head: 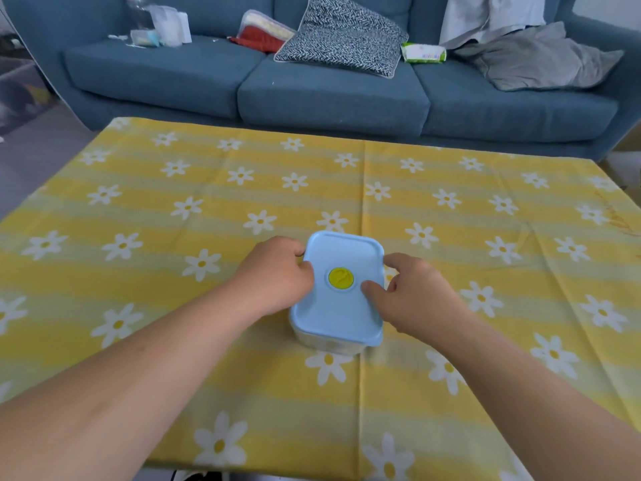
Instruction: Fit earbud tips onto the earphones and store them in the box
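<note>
Two-handed grip: left hand [277, 274] clamps box [338, 315] left edge, right hand [414, 296] right edge.

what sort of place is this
Probably a home living room: a blue fabric three-seat sofa strewn with a black-and-white patterned cushion and clothes, facing a yellow daisy-print tablecloth bearing a light-blue lidded plastic box.

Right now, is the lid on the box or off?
On. The lid sits flat over the box, covering its top; the left hand and right hand grip the lid's edges.
</note>
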